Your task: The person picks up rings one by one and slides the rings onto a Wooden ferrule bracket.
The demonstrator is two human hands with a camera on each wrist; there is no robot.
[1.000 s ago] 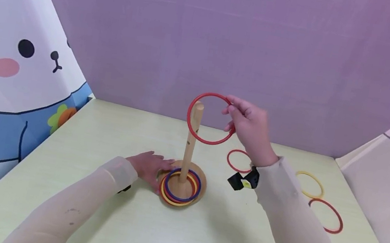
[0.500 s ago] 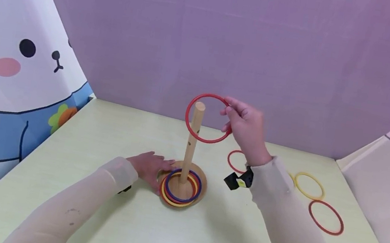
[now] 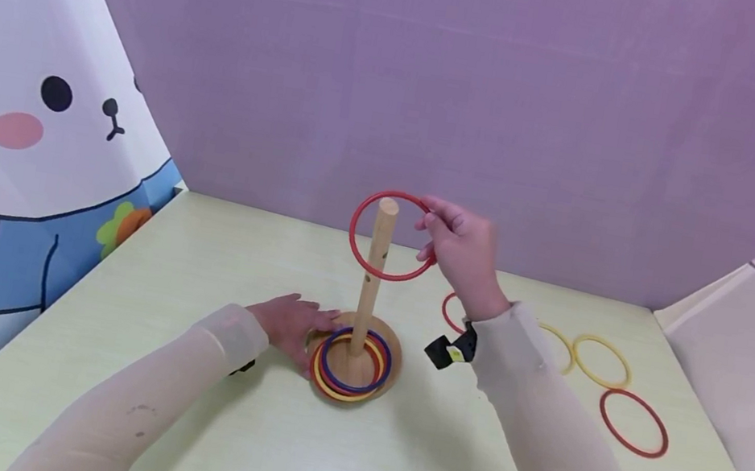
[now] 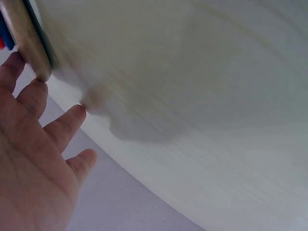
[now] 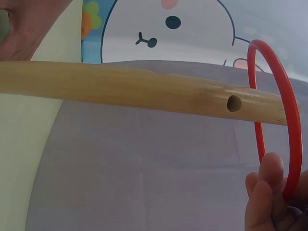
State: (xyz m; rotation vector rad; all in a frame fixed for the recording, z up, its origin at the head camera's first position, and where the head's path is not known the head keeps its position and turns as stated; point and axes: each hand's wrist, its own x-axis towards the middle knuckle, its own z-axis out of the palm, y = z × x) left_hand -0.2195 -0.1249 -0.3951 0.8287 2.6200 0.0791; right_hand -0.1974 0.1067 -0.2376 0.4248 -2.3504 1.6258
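Note:
My right hand (image 3: 463,252) pinches a red ring (image 3: 353,236) at its right side, thumb against fingers. The ring stands tilted around the top of an upright wooden post (image 3: 371,291); in the right wrist view the post's tip (image 5: 269,108) passes through it. Around the post's foot, on the round wooden base (image 3: 395,352), lies a loose pile of blue, yellow and red rings, topped by a blue ring (image 3: 389,367). My left hand (image 3: 290,328) rests at the base's left side with fingers spread. In the left wrist view its fingertips (image 4: 38,86) touch the base's edge (image 4: 42,67).
Right of the stand, a red ring (image 3: 445,311) lies partly hidden behind my right wrist. Two yellow rings, including the right yellow ring (image 3: 628,375), and another red ring (image 3: 665,441) lie farther right on the pale table (image 3: 229,441). A purple cloth (image 3: 296,93) hangs behind.
My right hand has moved left and slightly down, bringing the red ring over the post's top. More of a yellow ring shows beside the right sleeve. The left hand has stayed at the base.

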